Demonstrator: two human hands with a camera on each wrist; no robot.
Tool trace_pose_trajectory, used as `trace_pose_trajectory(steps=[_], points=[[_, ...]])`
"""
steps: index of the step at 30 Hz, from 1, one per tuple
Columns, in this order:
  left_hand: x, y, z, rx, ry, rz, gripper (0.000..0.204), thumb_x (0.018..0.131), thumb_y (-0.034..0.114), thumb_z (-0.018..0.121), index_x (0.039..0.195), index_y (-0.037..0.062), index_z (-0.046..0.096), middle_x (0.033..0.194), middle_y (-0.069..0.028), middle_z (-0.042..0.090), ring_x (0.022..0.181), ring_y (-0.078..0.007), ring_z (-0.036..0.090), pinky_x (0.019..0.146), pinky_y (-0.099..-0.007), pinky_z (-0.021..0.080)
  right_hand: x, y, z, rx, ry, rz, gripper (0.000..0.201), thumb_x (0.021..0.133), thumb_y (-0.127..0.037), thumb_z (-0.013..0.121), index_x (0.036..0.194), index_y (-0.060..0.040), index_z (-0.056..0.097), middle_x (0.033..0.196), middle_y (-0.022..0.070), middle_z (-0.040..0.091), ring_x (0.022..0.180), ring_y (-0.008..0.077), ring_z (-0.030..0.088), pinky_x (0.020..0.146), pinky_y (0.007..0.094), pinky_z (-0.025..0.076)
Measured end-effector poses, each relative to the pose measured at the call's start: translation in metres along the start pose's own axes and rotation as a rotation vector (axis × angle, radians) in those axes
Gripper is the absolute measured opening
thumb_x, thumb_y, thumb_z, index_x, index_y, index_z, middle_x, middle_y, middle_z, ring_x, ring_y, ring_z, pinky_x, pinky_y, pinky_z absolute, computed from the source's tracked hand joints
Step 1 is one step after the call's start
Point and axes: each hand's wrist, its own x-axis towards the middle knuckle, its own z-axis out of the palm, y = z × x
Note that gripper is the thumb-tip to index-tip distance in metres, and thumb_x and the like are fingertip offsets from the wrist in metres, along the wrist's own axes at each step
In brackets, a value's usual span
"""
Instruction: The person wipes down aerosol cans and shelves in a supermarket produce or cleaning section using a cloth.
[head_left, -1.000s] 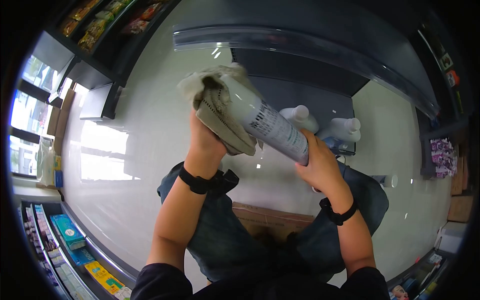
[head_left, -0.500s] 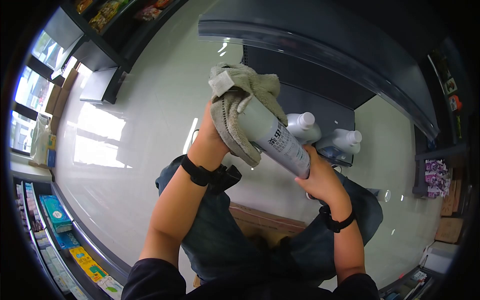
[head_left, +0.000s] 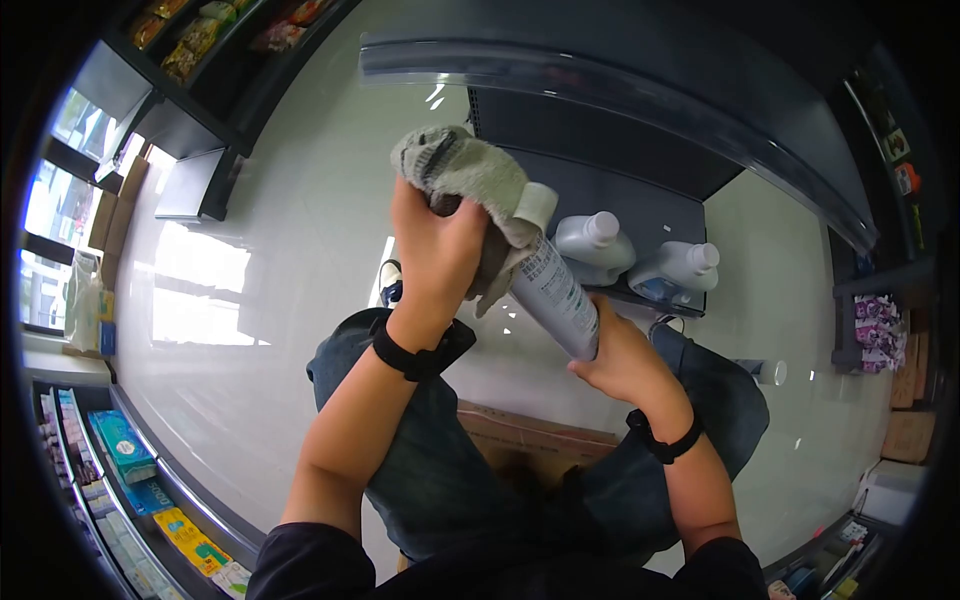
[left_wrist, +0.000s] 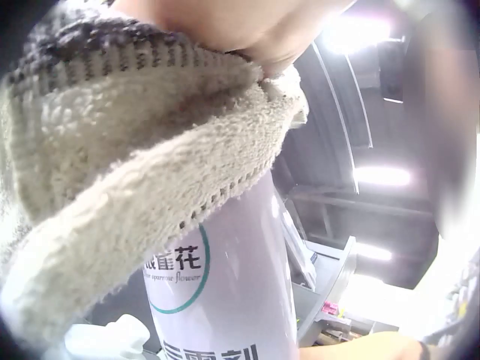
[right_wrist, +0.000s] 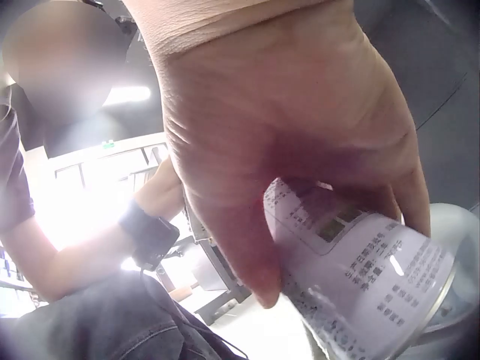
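A person's right grip [head_left: 632,357] curls round the base of a tilted can [head_left: 557,301]; the left grip [head_left: 437,243] clasps a cloth [head_left: 482,178] covering its upper part.

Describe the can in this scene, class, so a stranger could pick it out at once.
Start at the dark shelf unit in the head view, then come down to the left hand, gripping a beige cloth. The can runs from that cloth to the right hand, which grips its lower end. Unlike the white-capped bottles beyond it, it is a straight cylinder, held aloft.
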Motion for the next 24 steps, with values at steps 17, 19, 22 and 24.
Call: trace_pose_trajectory(steps=[17,19,22,24], points=[[-0.011,-0.036,-0.018,-1.03,-0.252,-0.593,0.051,0.096,0.02,0.066,0.142,0.0053,0.049,0.129,-0.0108,0.063,0.117,-0.023,0.064,0.102,-0.0398,0.052,-0.006,0.002,0.005,0.555,-0.345,-0.291,0.093,0.072,-0.019,0.087,0.148,0.0026,0.039,0.139,0.0208,0.057,0.13,0.0309,0.055,0.111,0.0379,0.041],[-0.003,-0.044,-0.018,-1.231,-0.642,-0.301,0.059,0.098,0.029,0.065,0.149,0.0081,0.045,0.14,-0.0109,0.058,0.126,-0.0256,0.059,0.11,-0.0392,0.048,-0.005,0.0,0.001,0.601,-0.389,-0.309,0.096,0.072,-0.019,0.088,0.151,0.0028,0.037,0.142,0.0194,0.055,0.132,0.0282,0.052,0.114,0.0372,0.038],[-0.004,-0.033,-0.006,-1.046,-0.515,-0.295,0.056,0.095,0.025,0.069,0.144,0.0051,0.049,0.133,-0.0115,0.061,0.12,-0.0242,0.062,0.104,-0.039,0.051,-0.005,-0.001,-0.002,0.564,-0.468,-0.29,0.097,0.072,-0.019,0.088,0.151,0.0027,0.036,0.143,0.0197,0.054,0.134,0.0286,0.051,0.114,0.0379,0.038],[-0.006,-0.027,0.0,-0.857,-0.383,-0.292,0.054,0.092,0.021,0.072,0.139,0.0022,0.053,0.127,-0.0121,0.064,0.114,-0.0228,0.065,0.099,-0.0387,0.054,-0.003,0.0,0.004,0.576,-0.408,-0.306,0.096,0.071,-0.019,0.088,0.149,0.003,0.038,0.143,0.02,0.054,0.134,0.0285,0.05,0.114,0.0381,0.038]])
